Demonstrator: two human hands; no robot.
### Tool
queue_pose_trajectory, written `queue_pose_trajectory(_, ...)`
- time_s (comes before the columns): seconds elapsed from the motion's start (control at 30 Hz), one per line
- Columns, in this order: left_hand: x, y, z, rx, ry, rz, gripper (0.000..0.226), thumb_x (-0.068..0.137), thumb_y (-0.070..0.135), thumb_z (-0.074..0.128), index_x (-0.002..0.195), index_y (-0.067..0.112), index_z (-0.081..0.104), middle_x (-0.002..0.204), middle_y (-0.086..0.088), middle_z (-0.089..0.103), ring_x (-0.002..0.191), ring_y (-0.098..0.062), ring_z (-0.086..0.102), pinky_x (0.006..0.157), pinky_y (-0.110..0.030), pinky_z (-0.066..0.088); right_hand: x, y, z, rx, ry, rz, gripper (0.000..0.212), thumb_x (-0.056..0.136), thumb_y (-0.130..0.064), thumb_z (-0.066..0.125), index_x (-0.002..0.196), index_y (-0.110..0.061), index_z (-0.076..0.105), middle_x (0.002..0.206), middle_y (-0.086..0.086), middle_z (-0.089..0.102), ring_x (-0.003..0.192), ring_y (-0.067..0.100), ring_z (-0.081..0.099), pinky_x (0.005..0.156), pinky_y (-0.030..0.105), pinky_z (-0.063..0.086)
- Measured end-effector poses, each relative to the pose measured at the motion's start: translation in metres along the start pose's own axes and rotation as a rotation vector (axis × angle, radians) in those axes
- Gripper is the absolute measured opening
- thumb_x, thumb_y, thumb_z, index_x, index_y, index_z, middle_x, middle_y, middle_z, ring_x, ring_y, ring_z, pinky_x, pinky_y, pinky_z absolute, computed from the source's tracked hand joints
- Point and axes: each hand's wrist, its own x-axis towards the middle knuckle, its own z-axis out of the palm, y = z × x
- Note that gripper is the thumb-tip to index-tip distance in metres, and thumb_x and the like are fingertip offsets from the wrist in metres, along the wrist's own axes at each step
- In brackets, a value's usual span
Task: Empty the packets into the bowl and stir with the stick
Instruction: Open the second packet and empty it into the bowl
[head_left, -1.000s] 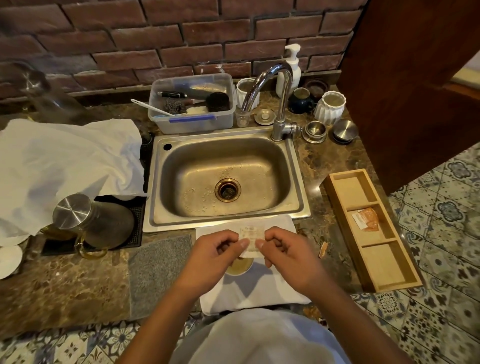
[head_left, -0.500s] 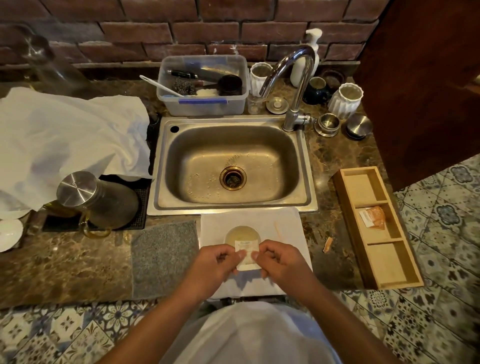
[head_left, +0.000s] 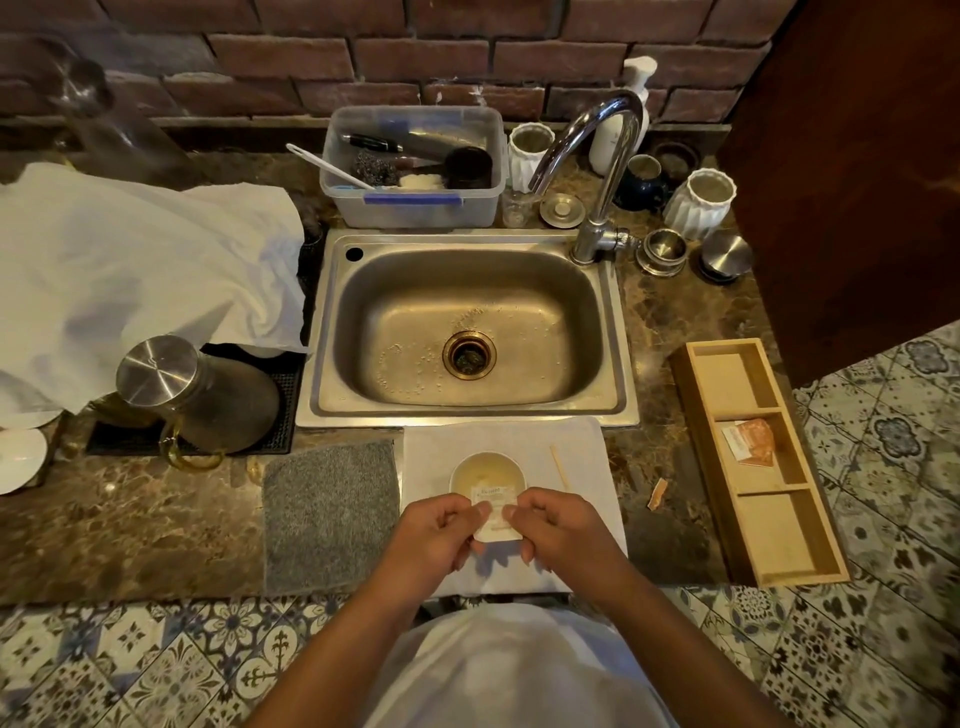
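Observation:
A small white packet (head_left: 494, 514) is pinched between my left hand (head_left: 435, 535) and my right hand (head_left: 558, 530), each gripping a top corner. It hangs over the near edge of a small white bowl (head_left: 485, 469) holding pale yellowish liquid. The bowl stands on a white cloth (head_left: 576, 447) in front of the sink. A thin wooden stick (head_left: 560, 466) lies on the cloth just right of the bowl. An orange-and-white packet (head_left: 748, 441) rests in the middle compartment of a wooden tray (head_left: 779, 540).
The steel sink (head_left: 467, 327) and tap (head_left: 605, 171) lie behind the cloth. A grey mat (head_left: 330, 514) sits left of it, a steel jug (head_left: 192, 395) further left. A torn orange scrap (head_left: 658, 493) lies on the counter. Cups and a plastic tub (head_left: 415, 202) line the back.
The view has tilted so the counter sits higher. My hands and the packet have come slightly nearer to me, uncovering most of the bowl. Both hands still pinch the packet.

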Motion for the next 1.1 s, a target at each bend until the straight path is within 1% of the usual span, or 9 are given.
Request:
queue_pose_trajectory(0.13,-0.002,0.001,0.000,-0.002,0.000,-0.024,0.035,0.097,0.023,0.067,0.078,-0.007,0.065,0.057,-0.011,0.066,0.044,-0.016,0.042,0.043,-0.019,0.034,0.000,0.001,0.001,-0.014,0.001,0.001,0.027,0.098,-0.022,0.062,0.072,-0.013,0.066,0.055,-0.001,0.063,0.052,0.008,0.052,0.062,0.030,0.046)
queue_pose_trajectory(0.2,-0.004,0.002,0.000,-0.006,0.005,-0.029,0.038,0.097,0.024,0.066,0.080,-0.009,0.064,0.060,-0.012,0.068,0.044,-0.016,0.041,0.043,-0.019,0.034,0.000,0.000,0.001,-0.016,0.001,-0.002,0.027,0.098,-0.022,0.062,0.073,-0.012,0.066,0.056,-0.001,0.063,0.052,0.008,0.053,0.062,0.031,0.047)
queue_pose_trajectory(0.33,-0.006,0.005,0.001,-0.026,-0.001,-0.044,0.033,0.098,0.023,0.065,0.076,-0.001,0.068,0.057,-0.007,0.068,0.042,-0.014,0.038,0.042,-0.020,0.031,0.000,0.001,0.001,-0.022,0.009,0.010,0.027,0.097,-0.023,0.062,0.076,-0.008,0.067,0.056,0.000,0.063,0.052,0.009,0.052,0.063,0.032,0.047)
queue_pose_trajectory(0.47,-0.009,0.005,-0.001,-0.025,-0.006,-0.057,0.035,0.098,0.024,0.066,0.072,0.002,0.070,0.057,-0.006,0.068,0.042,-0.014,0.037,0.043,-0.022,0.029,0.000,0.001,0.003,-0.044,0.013,0.024,0.028,0.097,-0.024,0.063,0.074,-0.008,0.067,0.055,0.000,0.063,0.050,0.008,0.052,0.063,0.032,0.047)
queue_pose_trajectory(0.53,-0.008,0.003,-0.002,-0.023,-0.003,-0.068,0.036,0.098,0.024,0.066,0.071,0.000,0.071,0.056,-0.007,0.067,0.043,-0.015,0.036,0.043,-0.023,0.027,-0.001,0.002,0.004,-0.058,0.014,0.034,0.028,0.097,-0.025,0.062,0.074,-0.008,0.067,0.055,0.000,0.063,0.050,0.008,0.051,0.063,0.031,0.047)
queue_pose_trajectory(0.67,-0.008,0.001,-0.003,-0.018,0.011,-0.086,0.040,0.097,0.023,0.067,0.077,-0.012,0.069,0.055,-0.008,0.067,0.042,-0.016,0.035,0.043,-0.023,0.027,-0.003,0.001,0.005,-0.082,0.012,0.050,0.029,0.097,-0.026,0.062,0.074,-0.010,0.068,0.055,-0.001,0.063,0.049,0.006,0.051,0.064,0.030,0.047)
queue_pose_trajectory(0.87,-0.011,0.000,-0.002,0.000,0.008,-0.103,0.037,0.097,0.024,0.067,0.072,-0.002,0.072,0.056,-0.008,0.067,0.042,-0.016,0.035,0.041,-0.022,0.028,-0.004,-0.001,0.007,-0.102,0.005,0.062,0.033,0.096,-0.027,0.061,0.065,-0.016,0.064,0.052,-0.002,0.062,0.049,0.007,0.051,0.064,0.032,0.047)
queue_pose_trajectory(1.0,-0.011,0.000,-0.002,0.000,0.003,-0.115,0.036,0.098,0.025,0.067,0.072,0.001,0.072,0.054,-0.005,0.066,0.041,-0.014,0.037,0.041,-0.021,0.030,-0.004,0.001,0.007,-0.112,0.013,0.064,0.032,0.096,-0.028,0.061,0.071,-0.009,0.066,0.053,-0.003,0.063,0.050,0.007,0.052,0.065,0.032,0.048)
queue_pose_trajectory(1.1,-0.011,0.001,-0.002,0.034,-0.002,-0.112,0.038,0.098,0.028,0.067,0.067,0.006,0.071,0.053,-0.004,0.066,0.040,-0.015,0.040,0.043,-0.021,0.033,-0.004,0.003,0.007,-0.107,0.016,0.060,0.033,0.096,-0.030,0.062,0.069,-0.011,0.066,0.053,-0.002,0.062,0.050,0.006,0.052,0.065,0.031,0.048)
